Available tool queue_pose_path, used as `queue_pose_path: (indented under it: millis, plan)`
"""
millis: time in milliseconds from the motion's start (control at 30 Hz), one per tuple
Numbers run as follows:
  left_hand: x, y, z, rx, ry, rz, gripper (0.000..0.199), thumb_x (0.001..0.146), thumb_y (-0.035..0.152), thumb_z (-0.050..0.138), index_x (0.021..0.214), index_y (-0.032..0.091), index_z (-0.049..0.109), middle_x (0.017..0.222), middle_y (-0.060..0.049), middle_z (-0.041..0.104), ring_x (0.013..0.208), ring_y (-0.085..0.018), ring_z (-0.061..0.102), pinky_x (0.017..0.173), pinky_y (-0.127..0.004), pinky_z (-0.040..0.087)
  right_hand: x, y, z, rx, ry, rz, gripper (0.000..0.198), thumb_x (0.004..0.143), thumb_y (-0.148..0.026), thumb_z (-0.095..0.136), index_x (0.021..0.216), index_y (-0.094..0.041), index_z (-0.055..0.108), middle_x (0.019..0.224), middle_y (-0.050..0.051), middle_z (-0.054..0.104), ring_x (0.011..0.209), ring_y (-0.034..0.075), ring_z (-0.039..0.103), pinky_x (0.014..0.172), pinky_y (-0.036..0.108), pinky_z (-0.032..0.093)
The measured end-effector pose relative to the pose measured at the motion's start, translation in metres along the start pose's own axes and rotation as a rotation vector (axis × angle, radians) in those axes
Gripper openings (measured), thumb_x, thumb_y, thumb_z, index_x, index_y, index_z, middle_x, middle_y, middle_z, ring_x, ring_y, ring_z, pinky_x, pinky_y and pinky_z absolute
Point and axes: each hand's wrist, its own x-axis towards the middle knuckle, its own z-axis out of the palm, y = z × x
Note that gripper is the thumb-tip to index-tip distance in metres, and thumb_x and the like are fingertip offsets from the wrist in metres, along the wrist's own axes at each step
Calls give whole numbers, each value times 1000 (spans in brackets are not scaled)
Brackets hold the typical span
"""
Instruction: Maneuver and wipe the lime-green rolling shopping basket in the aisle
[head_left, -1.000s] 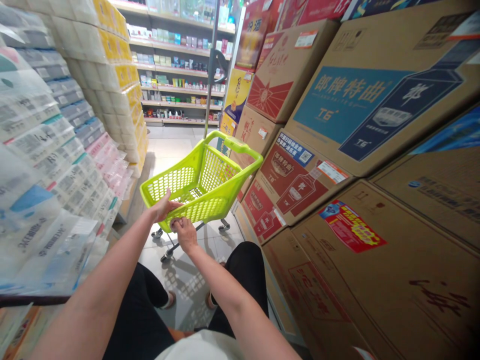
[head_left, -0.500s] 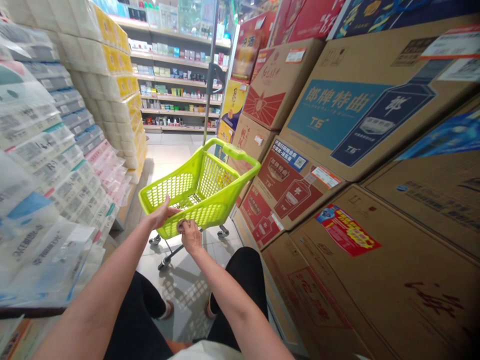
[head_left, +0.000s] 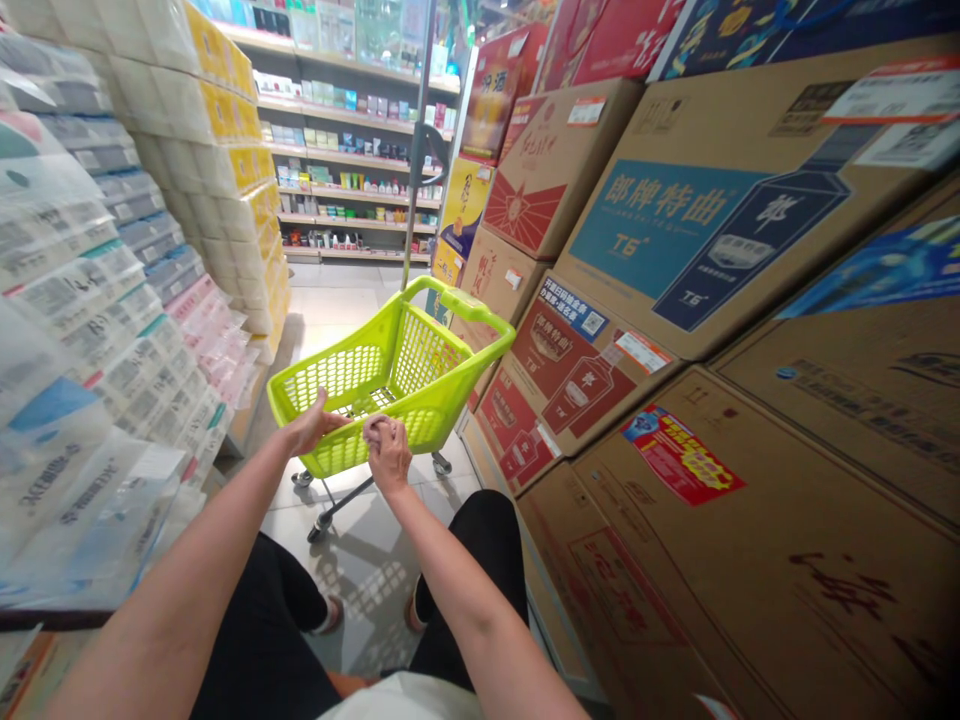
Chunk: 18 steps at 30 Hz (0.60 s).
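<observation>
A lime-green shopping cart with perforated plastic walls stands in front of my knees. My left hand holds the near rim of its basket, thumb raised on the inner side. Just right of it, my right hand is closed on a bunched, pinkish-grey cloth. That cloth presses against the top of the near side wall. Through the mesh, no goods show inside the basket.
Stacked cardboard cartons wall in the right side. On the left are wrapped paper packs and plastic-bagged packs. Store shelves close off the far end. A grey pole rises behind the cart.
My right hand has moved up with the cloth, from the side wall to the basket's rim. The left hand stays on the rim. The view has shifted slightly.
</observation>
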Motion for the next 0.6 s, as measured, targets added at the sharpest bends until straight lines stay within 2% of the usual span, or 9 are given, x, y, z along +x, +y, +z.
queue_pose_path:
  millis: [167,233,367,433,533,600]
  plan:
    - [2,-4,-6,25,92,-1,111,69,89,1,98,12,74,111,-15,72,117,-34,57,93,-37,46,2,6,-5,-24,-213,78,32,81,-14,55,110,-25,60,109,6,52,98,19,53,77,25,45]
    - [1,-4,-7,25,103,-3,109,69,89,1,96,13,75,111,-15,72,117,-34,57,93,-37,46,5,10,-8,-15,-181,91,31,81,-15,55,110,-26,60,109,5,52,98,20,53,78,26,45]
    - [0,-5,-7,-2,75,3,107,68,90,4,91,14,75,110,-15,72,116,-34,58,91,-37,46,14,12,-13,32,-18,108,29,87,-17,50,114,-23,58,113,8,51,108,22,49,92,31,42]
    - [0,-6,-6,-12,86,10,107,67,91,6,91,13,75,108,-15,73,114,-35,58,90,-37,47,15,15,-13,29,-57,114,29,86,-16,50,112,-23,59,114,8,51,108,21,49,92,31,41]
    - [0,-8,-6,-17,119,15,107,67,92,8,91,12,75,104,-16,73,110,-34,60,87,-37,47,14,24,-13,11,-152,130,32,81,-12,52,109,-24,60,109,7,53,98,20,53,82,29,44]
    - [0,-10,-7,-17,118,21,106,68,91,9,91,12,75,103,-15,74,108,-33,60,87,-36,47,17,30,-14,7,-142,154,34,80,-12,51,111,-24,59,108,7,52,96,21,54,79,29,45]
